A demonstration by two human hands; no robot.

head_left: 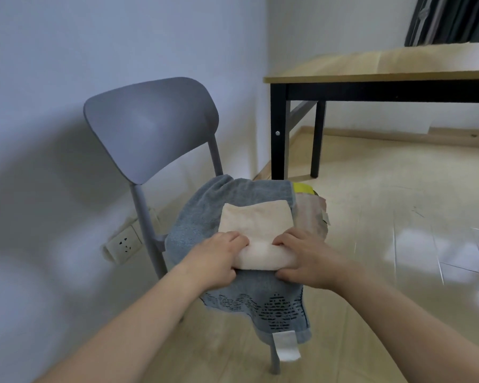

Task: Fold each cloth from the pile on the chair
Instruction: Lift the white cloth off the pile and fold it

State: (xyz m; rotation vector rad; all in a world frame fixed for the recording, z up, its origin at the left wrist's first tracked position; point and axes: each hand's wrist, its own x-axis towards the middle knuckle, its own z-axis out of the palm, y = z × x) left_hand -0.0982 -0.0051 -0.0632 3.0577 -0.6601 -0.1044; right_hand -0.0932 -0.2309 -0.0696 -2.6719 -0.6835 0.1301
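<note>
Resting on the seat of one grey chair (150,125) is a pile of cloths, of which four can be counted: one cream cloth (256,225) on top, one blue-grey towel (205,217) beneath it, one pale pinkish cloth (313,214) at the right side, and one yellow piece (302,187) of which only a corner is seen. The cream cloth is partly folded, its near edge rolled over into a thick fold. Two bare hands are applied to that fold. The left hand (219,261) is curled round the left end of the fold, fingers on top and pressed together; its thumb cannot be seen. The right hand (302,258) grips the right end, fingers bent on top and the thumb laid along the near edge. The blue-grey towel hangs over the front of the seat, showing one dark patterned band and one white label (285,345). One wooden table (371,67) with black legs stands to the right, well apart, and one wall socket (123,244) is seen behind the chair
</note>
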